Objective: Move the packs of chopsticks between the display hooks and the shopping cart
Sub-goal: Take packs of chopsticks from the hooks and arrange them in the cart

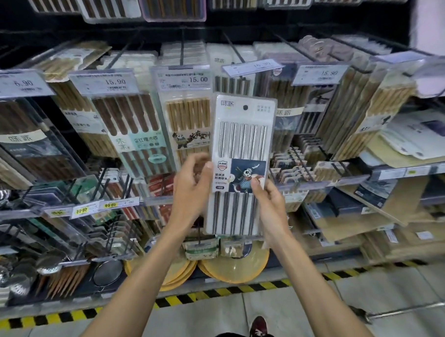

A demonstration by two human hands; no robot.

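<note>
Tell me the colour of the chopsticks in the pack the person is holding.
Shiny silver-grey chopsticks in the pack, seen best in the head view.

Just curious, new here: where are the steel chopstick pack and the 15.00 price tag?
steel chopstick pack [242, 139]: head view, its clear front.
15.00 price tag [182, 79]: head view, its middle.

We see yellow plates [236, 267] low on the shelving [156, 200], metal ladles [48, 263] at left. Yellow-black hazard tape [221, 293] edges the floor [197, 322].
</note>
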